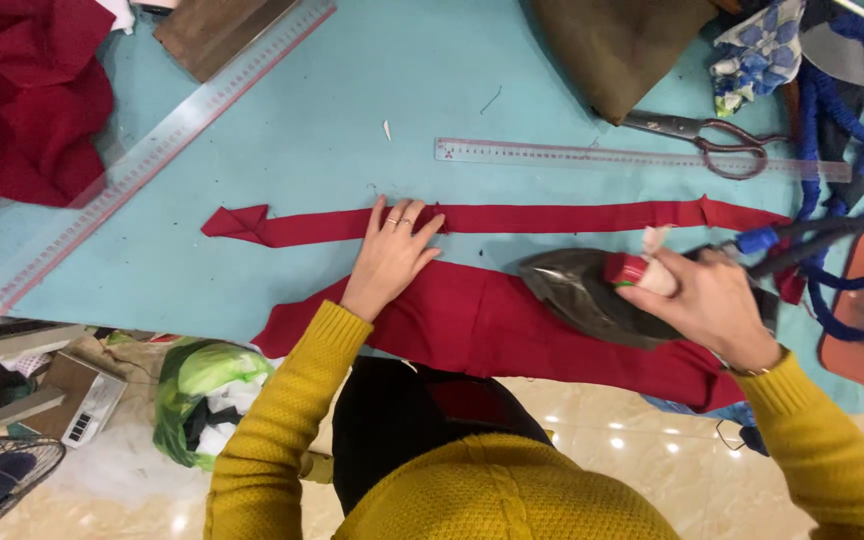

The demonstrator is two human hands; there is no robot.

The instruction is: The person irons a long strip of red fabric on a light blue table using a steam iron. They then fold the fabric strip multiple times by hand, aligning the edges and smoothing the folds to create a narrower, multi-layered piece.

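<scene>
Near the front edge of the table (352, 120), we saw the left hand (392, 255) lying flat, fingers released and spread, pressing a narrow red strip (552, 216) where it met a wider red cloth (482, 320). The right hand (707, 300) was clenched around the handle of an iron (582, 295), which rested on the wider cloth just beside the left hand. The strip ran lengthwise along the table's middle. Behind it lay a clear ruler (592, 153) and scissors (712, 140); a longer ruler (142, 165) slanted toward the left edge.
</scene>
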